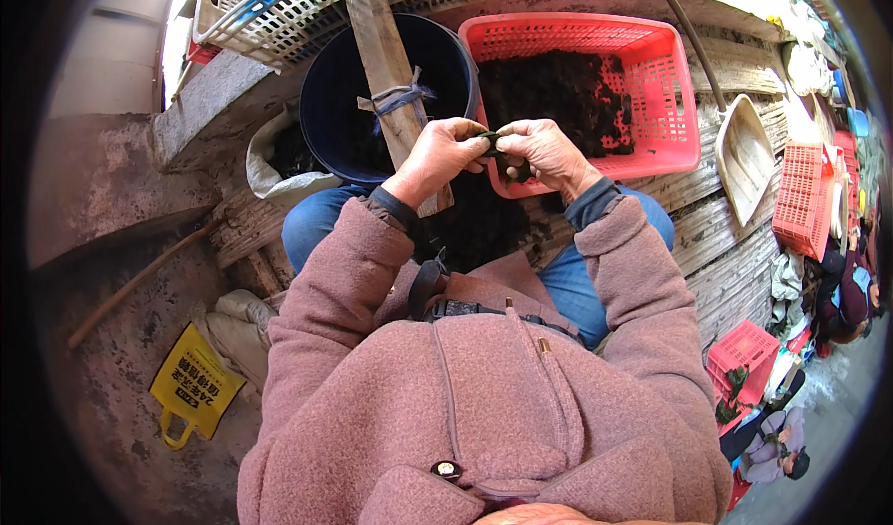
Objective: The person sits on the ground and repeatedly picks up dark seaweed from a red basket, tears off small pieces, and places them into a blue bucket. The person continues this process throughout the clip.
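My left hand (444,155) and my right hand (543,155) meet above the near left corner of a red plastic basket (663,92). Both pinch a small dark green, leaf-like piece (491,141) between thumb and fingers. Dark, damp-looking material (544,85) lies in the basket. Left of it stands a dark blue round tub (317,106), with a wooden board (380,44) across it, bound by a blue cloth strip (404,98). More dark material (474,225) is heaped between my knees.
An open white sack (259,162) with dark contents stands left of the tub. A white crate (279,23) is behind. A shovel (746,155) lies at the right on slatted boards. Red crates (802,197) and other people are farther right; a yellow bag (195,382) lies at lower left.
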A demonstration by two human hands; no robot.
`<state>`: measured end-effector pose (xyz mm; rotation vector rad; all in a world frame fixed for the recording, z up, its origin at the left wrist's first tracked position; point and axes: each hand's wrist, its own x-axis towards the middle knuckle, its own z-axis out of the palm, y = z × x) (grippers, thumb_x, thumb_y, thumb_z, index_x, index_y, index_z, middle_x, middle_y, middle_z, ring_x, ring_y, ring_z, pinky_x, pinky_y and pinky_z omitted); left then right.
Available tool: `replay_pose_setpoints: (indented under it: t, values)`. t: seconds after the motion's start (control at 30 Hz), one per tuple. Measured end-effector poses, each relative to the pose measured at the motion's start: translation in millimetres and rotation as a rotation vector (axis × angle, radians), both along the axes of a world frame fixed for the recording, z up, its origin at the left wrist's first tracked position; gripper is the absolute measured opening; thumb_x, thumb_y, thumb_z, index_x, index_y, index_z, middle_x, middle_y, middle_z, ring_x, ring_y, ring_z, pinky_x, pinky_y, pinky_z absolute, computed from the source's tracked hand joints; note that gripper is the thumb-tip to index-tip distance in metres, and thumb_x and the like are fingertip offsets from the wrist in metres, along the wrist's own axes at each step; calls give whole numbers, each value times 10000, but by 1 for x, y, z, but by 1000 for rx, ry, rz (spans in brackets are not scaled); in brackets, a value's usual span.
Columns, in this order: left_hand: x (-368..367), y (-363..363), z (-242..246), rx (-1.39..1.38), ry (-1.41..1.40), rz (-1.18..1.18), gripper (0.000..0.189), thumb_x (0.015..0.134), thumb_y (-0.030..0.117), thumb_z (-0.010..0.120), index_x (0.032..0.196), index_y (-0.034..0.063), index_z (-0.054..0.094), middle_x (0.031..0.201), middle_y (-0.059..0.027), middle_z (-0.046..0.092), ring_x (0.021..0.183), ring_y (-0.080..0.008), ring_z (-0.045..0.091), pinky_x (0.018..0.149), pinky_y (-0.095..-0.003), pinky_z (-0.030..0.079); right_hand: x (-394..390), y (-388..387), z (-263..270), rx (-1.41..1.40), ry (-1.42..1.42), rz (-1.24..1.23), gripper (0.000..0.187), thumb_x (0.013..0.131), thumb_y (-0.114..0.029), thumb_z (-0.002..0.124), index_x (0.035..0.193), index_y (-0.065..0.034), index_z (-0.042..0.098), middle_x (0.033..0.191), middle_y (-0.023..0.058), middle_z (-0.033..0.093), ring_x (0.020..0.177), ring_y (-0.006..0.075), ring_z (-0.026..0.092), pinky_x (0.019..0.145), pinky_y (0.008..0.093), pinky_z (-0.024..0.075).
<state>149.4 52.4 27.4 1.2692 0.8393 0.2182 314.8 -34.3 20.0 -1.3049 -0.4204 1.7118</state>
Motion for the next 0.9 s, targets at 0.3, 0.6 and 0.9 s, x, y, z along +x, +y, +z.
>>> replay_pose_setpoints:
  t: [0.3,0.6,0.9]
  values:
    - [0,-8,-7,347,28,-50,181,837,14,599,1016,34,598,805,-4,588,676,-73,562,599,-205,484,2,-1,-30,95,430,-38,136,803,-69,552,902,-10,625,767,65,606,647,162,562,628,278,476]
    - [1,-10,-5,670,-249,134,229,824,2,627,1049,44,637,950,-39,585,838,-87,552,640,-197,466,-5,2,-11,224,555,-122,190,867,-66,511,1032,-7,583,909,73,615,789,168,600,728,323,515]
    - [-10,-1,-9,431,-120,378,125,863,117,641,946,31,676,768,-22,629,625,-77,558,564,-210,459,-1,0,-6,312,-525,153,166,851,-66,543,944,25,646,718,8,607,654,77,565,608,228,478]
